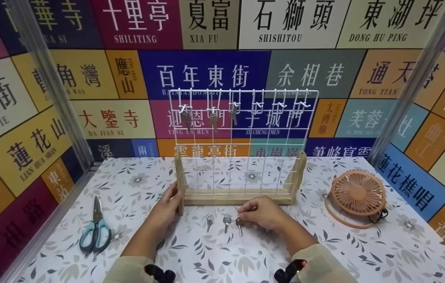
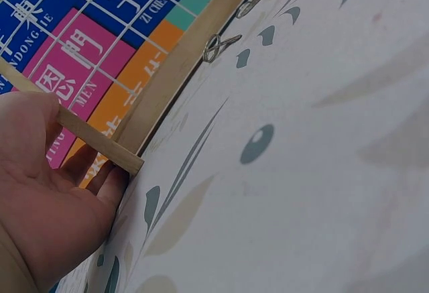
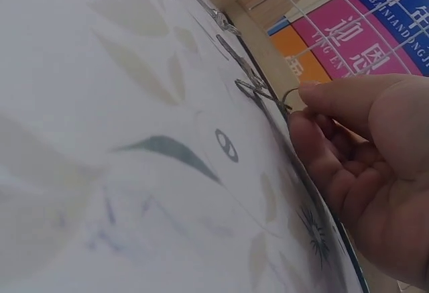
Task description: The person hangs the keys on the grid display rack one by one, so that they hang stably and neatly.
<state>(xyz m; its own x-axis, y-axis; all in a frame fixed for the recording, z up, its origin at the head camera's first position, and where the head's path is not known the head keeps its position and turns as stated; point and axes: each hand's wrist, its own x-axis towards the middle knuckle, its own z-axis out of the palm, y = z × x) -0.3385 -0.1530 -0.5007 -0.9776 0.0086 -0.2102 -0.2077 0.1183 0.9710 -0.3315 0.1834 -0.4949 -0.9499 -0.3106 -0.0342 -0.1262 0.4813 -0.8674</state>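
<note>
A: Where are the keys, and what are the hands doing?

B: Three sit in a row on the tabletop point(image 1: 206, 259), just in front of the rack point(image 1: 214, 200). The rightmost key point(image 1: 240, 228) is at the right hand point(image 1: 263, 212), its ring point(image 1: 238, 220) pinched between thumb and forefinger. The middle key point(image 1: 227, 223) is just beside it, the leftmost key point(image 1: 209, 222) next along. The left hand point(image 1: 169, 202) has its fingers curled round the rack's left wooden leg point(image 2: 100, 141)

A: How would one of those keys handle?

B: Light, I'd judge, and stiff; it looks like plain metal, so hard to break but smooth enough to slip. The ring probably swings loosely on the key, so the blade could swivel

A: Best place to hold it?

B: The ring, on the side nearest the rack, with the fingertips as now. The thin blade lying low would be fiddlier to pick at

A: And which way do they point?

B: Rings toward the rack, blades toward the person. The long axes run roughly square to the base rail; the rightmost blade slants slightly right, the leftmost slightly left. Whether the pinched key's tip touches the cloth, I can't tell
</note>
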